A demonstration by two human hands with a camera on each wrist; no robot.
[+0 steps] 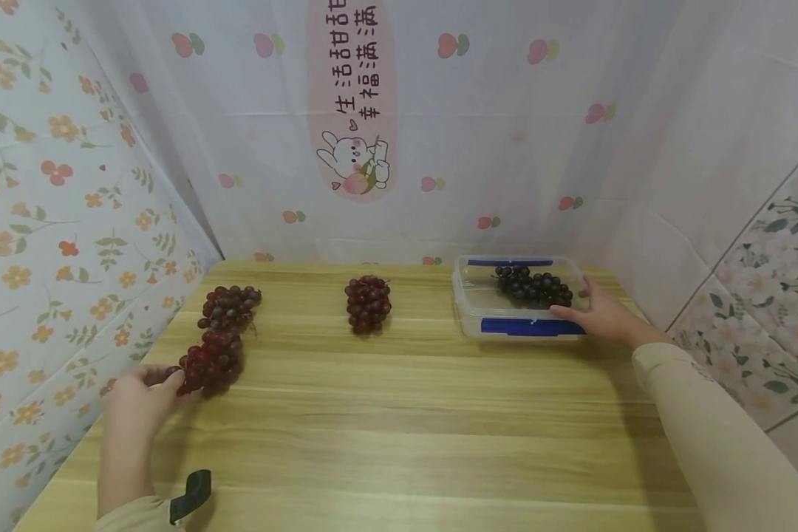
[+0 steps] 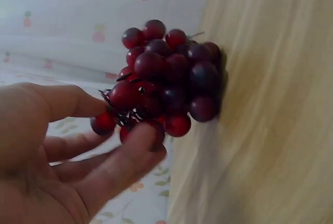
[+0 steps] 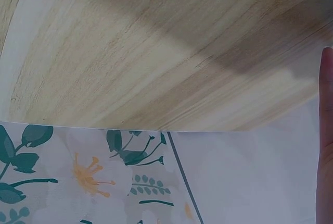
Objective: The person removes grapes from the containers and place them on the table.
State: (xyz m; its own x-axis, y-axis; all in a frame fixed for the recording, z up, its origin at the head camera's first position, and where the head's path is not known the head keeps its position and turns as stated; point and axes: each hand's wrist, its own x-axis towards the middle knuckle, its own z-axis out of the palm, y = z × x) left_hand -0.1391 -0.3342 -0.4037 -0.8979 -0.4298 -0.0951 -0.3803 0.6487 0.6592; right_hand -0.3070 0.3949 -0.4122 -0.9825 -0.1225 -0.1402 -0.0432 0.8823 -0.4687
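At the table's left side my left hand (image 1: 140, 399) pinches the near end of a bunch of red grapes (image 1: 211, 360). The left wrist view shows the thumb and fingers around the lowest grapes of that bunch (image 2: 166, 78), by its dark stems. On the right, my right hand (image 1: 605, 314) holds the right front corner of a clear plastic food container (image 1: 468, 325) with blue clips, thumb over the rim. A bunch of black grapes (image 1: 535, 287) lies inside it. Only one finger (image 3: 326, 130) of the right hand shows in the right wrist view.
Another bunch of dark red grapes (image 1: 229, 307) lies just behind the pinched one. A third red bunch (image 1: 369, 303) sits mid-table toward the back. Patterned cloth walls (image 1: 412, 148) enclose the wooden table (image 1: 406, 428) at the back and both sides.
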